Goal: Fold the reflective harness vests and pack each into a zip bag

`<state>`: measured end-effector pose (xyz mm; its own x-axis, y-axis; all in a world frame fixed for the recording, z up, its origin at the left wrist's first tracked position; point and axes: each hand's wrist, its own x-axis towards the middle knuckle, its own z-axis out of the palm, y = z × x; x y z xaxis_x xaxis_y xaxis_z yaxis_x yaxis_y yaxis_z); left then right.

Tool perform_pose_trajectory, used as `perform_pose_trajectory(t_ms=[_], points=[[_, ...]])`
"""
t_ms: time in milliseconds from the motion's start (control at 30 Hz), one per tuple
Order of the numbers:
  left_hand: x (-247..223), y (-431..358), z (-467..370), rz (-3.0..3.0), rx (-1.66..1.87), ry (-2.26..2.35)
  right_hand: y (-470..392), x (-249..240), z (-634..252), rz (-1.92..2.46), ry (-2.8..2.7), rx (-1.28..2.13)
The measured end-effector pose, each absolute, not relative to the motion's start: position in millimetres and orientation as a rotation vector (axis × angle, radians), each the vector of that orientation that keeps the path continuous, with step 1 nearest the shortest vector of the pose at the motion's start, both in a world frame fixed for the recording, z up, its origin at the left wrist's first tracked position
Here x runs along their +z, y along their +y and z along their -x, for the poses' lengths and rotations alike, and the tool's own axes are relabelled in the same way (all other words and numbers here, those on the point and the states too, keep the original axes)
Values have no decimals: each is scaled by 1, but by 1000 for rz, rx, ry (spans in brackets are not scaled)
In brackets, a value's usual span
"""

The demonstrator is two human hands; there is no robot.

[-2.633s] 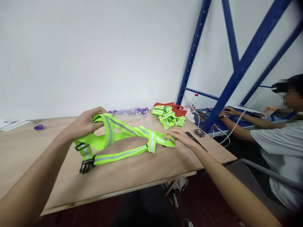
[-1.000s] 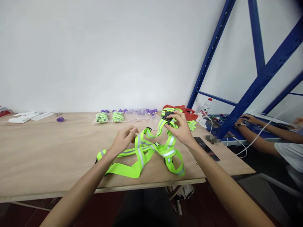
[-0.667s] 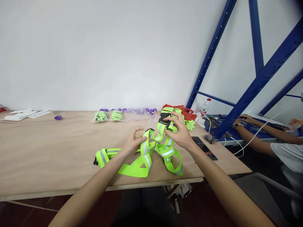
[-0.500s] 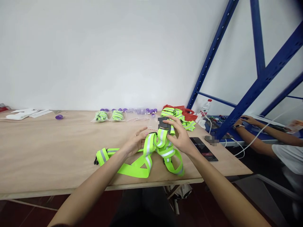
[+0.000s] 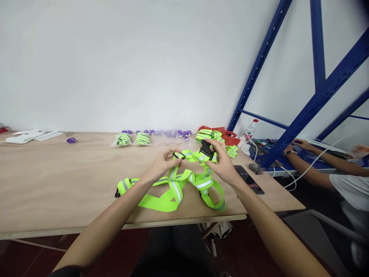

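A neon-yellow reflective strap with silver stripes lies in loops on the table, its upper part lifted between my hands. My left hand pinches the strap at a black slider. My right hand grips a black plastic buckle fixed to the strap. A short stretch of webbing runs between the two hands. At the left end of the strap, another black fitting rests on the table, partly visible.
Two bagged straps sit near the wall beside purple pieces. More straps lie by a red bag. A phone, a bottle and a blue rack stand right. A co-worker's arms are beyond.
My left hand has closed on the slider and drawn it left and up, away from the buckle. My right hand has tilted the buckle and shifted slightly right.
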<state>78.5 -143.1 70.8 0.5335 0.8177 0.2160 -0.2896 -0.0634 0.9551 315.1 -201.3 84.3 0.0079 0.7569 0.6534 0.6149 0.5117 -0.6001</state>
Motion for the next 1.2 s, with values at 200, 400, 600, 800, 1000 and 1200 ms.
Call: perform_pose_trajectory(t_ms=[200, 400, 600, 800, 1000, 1200], points=[[113, -139, -72, -1510, 1208, 484, -208, 85, -316, 1237, -1677, 375], [145, -140, -73, -1685, 1135, 428, -206, 88, -313, 1122, -1609, 569], [169, -141, -73, -1934, 995, 314, -204, 102, -300, 1093, -1621, 368], [181, -145, -76, -2112, 873, 117, -194, 127, -280, 934, -1892, 654], [182, -143, -70, -2118, 994, 98, -176, 115, -270, 1069, -2041, 879], [185, -139, -47, -2207, 968, 269, -172, 111, -301, 1320, -2004, 419]])
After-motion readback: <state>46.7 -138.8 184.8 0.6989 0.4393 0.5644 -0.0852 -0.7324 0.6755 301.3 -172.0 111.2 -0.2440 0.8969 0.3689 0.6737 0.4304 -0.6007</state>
